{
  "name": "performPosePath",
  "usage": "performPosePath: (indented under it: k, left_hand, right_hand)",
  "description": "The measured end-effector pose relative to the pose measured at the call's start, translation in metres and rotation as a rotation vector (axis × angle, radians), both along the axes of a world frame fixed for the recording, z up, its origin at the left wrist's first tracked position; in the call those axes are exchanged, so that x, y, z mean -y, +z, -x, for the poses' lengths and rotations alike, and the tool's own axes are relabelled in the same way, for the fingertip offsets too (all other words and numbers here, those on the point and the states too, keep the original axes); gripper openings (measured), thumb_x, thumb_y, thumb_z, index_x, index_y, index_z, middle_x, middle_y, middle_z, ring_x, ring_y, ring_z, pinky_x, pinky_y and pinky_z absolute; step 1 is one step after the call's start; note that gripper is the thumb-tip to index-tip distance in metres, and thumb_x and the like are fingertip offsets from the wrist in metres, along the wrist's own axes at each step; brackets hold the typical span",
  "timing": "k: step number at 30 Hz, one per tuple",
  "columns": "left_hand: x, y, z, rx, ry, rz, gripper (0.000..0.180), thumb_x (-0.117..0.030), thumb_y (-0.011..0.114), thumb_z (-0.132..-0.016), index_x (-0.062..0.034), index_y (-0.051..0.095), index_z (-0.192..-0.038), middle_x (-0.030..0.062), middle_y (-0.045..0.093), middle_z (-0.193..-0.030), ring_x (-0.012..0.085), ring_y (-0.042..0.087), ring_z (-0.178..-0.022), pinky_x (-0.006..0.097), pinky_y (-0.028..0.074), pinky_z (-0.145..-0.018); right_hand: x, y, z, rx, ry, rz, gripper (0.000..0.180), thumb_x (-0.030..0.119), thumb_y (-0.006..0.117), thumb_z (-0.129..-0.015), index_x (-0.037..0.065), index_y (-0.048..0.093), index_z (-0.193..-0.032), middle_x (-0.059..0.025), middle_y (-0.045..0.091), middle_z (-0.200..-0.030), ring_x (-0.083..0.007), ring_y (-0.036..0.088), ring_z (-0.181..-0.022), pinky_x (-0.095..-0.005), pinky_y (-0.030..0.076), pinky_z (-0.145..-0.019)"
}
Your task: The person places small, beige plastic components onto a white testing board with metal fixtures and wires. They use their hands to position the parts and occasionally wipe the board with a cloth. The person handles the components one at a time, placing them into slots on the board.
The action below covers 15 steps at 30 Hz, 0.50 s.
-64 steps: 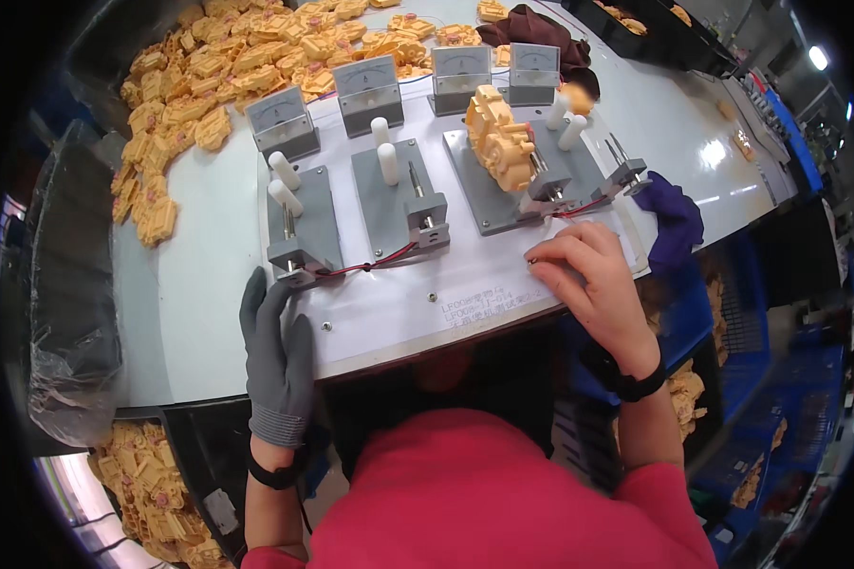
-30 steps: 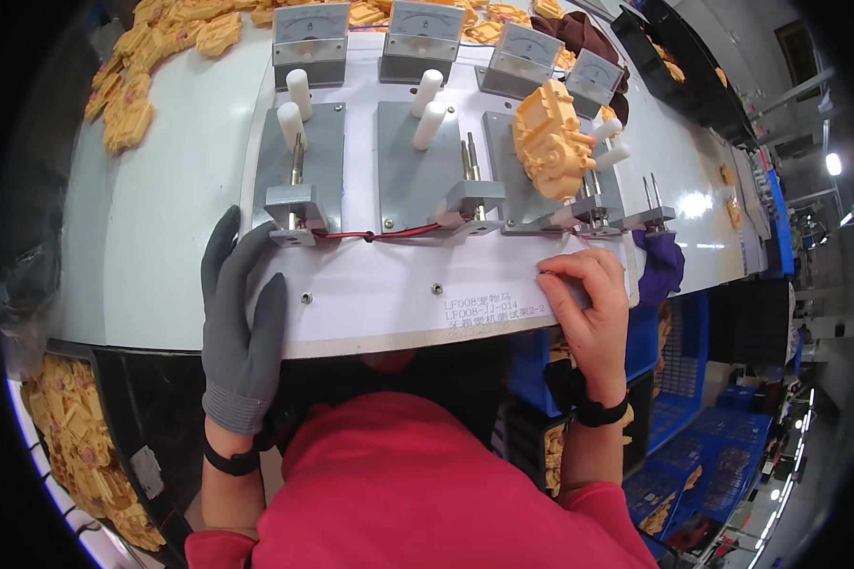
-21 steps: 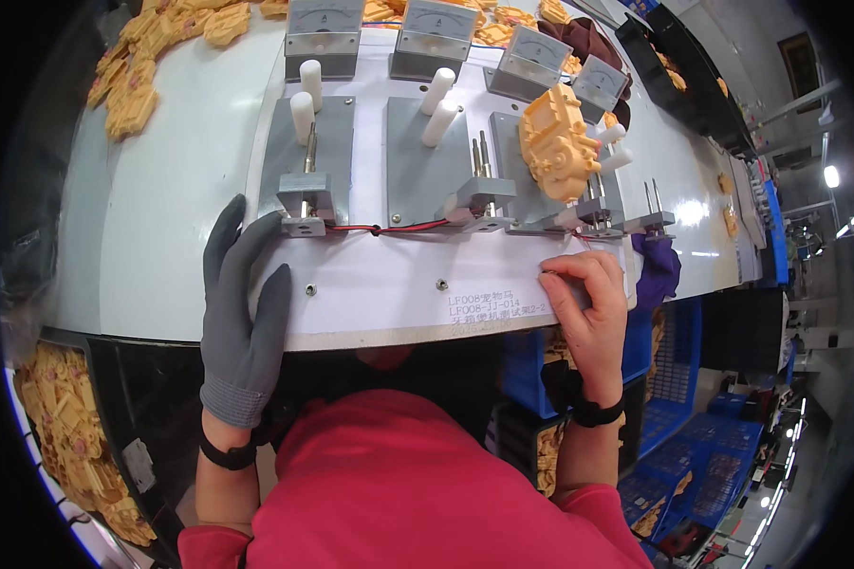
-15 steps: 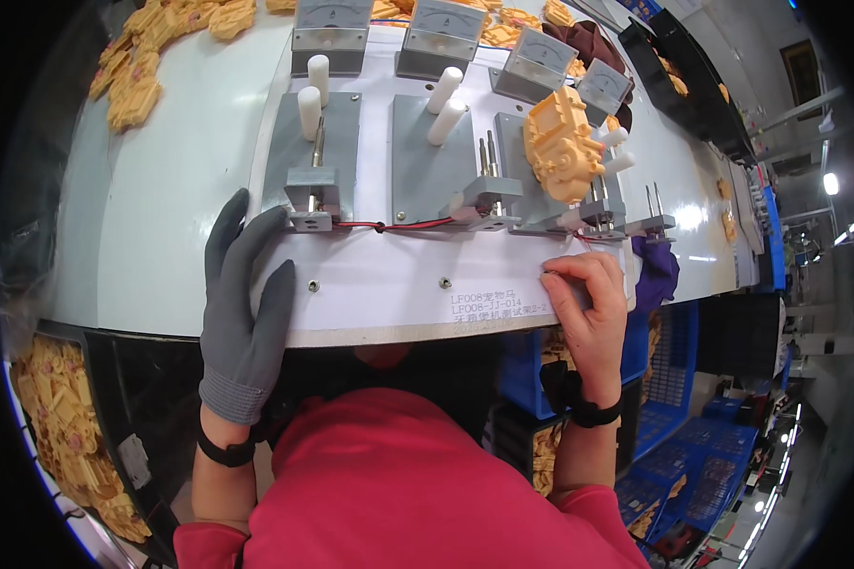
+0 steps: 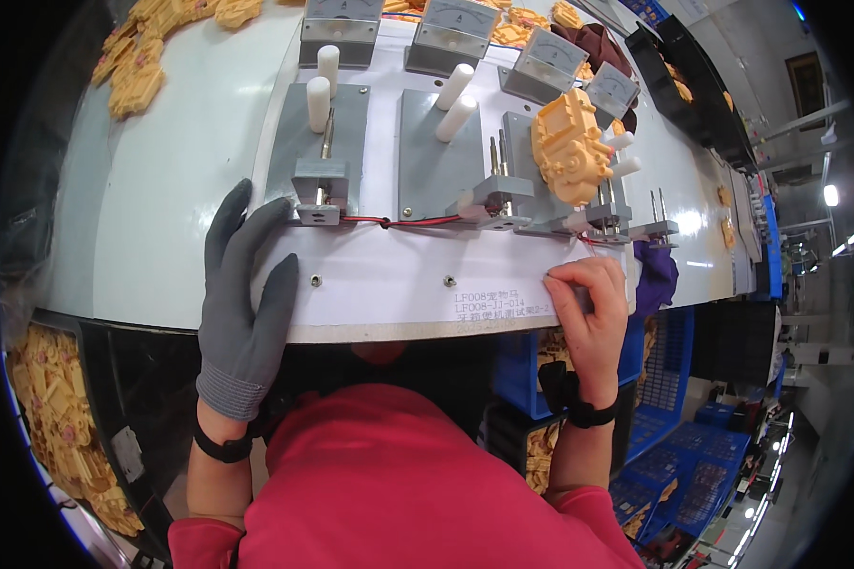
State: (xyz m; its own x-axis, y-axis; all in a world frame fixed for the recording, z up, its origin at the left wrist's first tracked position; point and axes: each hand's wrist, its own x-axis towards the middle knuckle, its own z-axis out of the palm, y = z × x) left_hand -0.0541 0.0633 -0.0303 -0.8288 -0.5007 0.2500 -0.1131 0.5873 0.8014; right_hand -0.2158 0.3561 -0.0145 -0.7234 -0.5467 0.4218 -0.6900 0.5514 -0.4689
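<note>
On the white board (image 5: pixel 389 294), both hands (image 5: pixel 242 303) rest.

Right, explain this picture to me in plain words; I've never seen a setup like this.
This is a view from a camera on a person's head, looking down at their own two hands. The wide lens bends straight edges. The left hand, in a grey glove, lies flat on the near edge of a white board. The bare right hand rests curled at the board's right end, holding nothing I can make out. On the board stand grey fixtures with white pegs, joined by a red wire; a yellow moulded part sits on one. Small dial meters line the far side.
</note>
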Motion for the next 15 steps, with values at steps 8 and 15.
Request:
performPosePath:
  k: [8,15]
  left_hand:
    - [-0.0007,0.0001,0.0006,-0.01,0.002,-0.018,0.042,-0.011,0.054,-0.092,-0.0047,0.055,-0.133,0.0201,0.037,-0.149,0.0357,0.038,-0.138,0.043,0.031,-0.114]
    - [-0.0005,0.0003,0.0002,0.007,0.007,-0.032,0.042,-0.011,0.055,-0.092,-0.0049,0.055,-0.133,0.02,0.037,-0.149,0.0356,0.038,-0.138,0.043,0.031,-0.113]
  right_hand:
    - [0.0009,-0.0014,-0.001,-0.05,0.004,0.005,0.017,0.004,0.078,-0.075,0.009,0.068,-0.087,-0.0035,0.062,-0.084,-0.0236,0.054,-0.083,-0.0348,0.041,-0.075]
    - [0.001,-0.0022,-0.0018,-0.036,-0.009,0.012,0.017,0.004,0.078,-0.075,0.01,0.068,-0.087,-0.0034,0.062,-0.084,-0.0232,0.054,-0.083,-0.0346,0.041,-0.075]
